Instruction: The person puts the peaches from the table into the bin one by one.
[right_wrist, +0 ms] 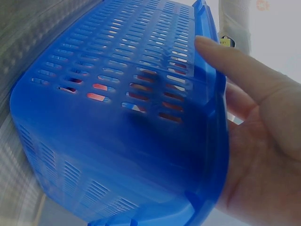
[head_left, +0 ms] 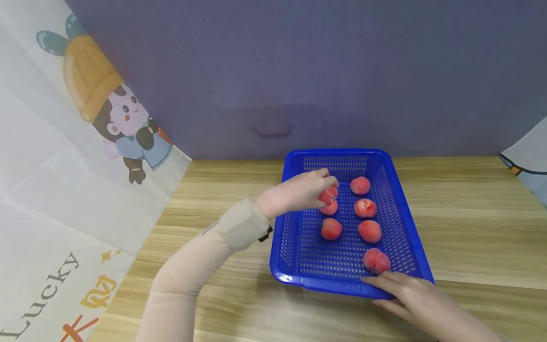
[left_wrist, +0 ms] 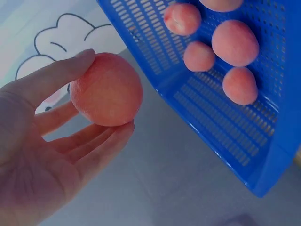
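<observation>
My left hand [head_left: 313, 189] holds a peach [left_wrist: 107, 90] between thumb and fingers, above the left side of the blue plastic basket [head_left: 408, 216]. In the head view the held peach overlaps another peach [head_left: 329, 208] lying in the basket. A further peach [head_left: 331, 229] lies nearer on that side, and several more form a row along the right, the closest peach [head_left: 376, 261] beside my right fingers. My right hand [head_left: 408, 292] grips the basket's near rim at the right corner, its thumb on the outer wall in the right wrist view.
The basket stands on a wood-grain table [head_left: 478, 228]. Behind it rises a grey-blue panel [head_left: 273, 71]. A white sheet with a cartoon figure [head_left: 128, 114] and lettering hangs at the left. White cloth with a dark cord [head_left: 530, 171] shows at the far right.
</observation>
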The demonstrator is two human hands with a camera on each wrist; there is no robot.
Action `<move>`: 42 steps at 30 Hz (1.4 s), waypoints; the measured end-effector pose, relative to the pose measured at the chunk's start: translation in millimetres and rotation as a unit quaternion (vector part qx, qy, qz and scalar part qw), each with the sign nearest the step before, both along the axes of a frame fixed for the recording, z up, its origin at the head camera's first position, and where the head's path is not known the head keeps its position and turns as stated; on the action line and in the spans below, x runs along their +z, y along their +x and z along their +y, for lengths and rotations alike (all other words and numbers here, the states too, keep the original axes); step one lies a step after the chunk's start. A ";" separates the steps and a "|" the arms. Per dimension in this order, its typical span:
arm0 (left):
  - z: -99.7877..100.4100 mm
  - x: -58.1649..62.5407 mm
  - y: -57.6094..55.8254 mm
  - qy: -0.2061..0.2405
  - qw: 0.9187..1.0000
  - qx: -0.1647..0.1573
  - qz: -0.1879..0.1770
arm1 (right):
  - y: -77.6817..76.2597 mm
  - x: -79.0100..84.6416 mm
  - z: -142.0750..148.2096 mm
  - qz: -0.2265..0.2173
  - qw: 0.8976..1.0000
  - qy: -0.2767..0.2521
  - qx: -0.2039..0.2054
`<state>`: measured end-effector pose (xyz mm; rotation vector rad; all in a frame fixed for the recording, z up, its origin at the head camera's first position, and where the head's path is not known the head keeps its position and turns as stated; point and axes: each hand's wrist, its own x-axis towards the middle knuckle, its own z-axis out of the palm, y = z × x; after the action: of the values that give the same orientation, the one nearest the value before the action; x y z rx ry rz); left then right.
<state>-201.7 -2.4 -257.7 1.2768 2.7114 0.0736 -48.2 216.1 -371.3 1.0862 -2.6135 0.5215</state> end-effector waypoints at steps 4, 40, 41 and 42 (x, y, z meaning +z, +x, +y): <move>9.1 -0.8 1.8 -0.018 1.000 -0.013 -0.013 | -2.0 -0.1 1.5 0.000 1.000 0.003 -0.002; 69.9 -42.8 22.3 -0.209 0.970 -0.073 -0.097 | -18.4 -0.5 15.7 0.006 1.000 0.000 0.015; 70.8 -44.4 22.9 -0.216 0.969 -0.069 -0.099 | -18.8 -0.6 15.9 0.012 1.000 -0.003 0.016; 71.8 -45.7 23.5 -0.220 0.968 -0.061 -0.109 | -19.2 -0.6 16.1 0.020 1.000 -0.006 0.018</move>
<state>-178.2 69.4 -303.4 1.2120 2.2841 -0.3596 -67.4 232.1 -372.0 1.1312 -2.5587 0.5166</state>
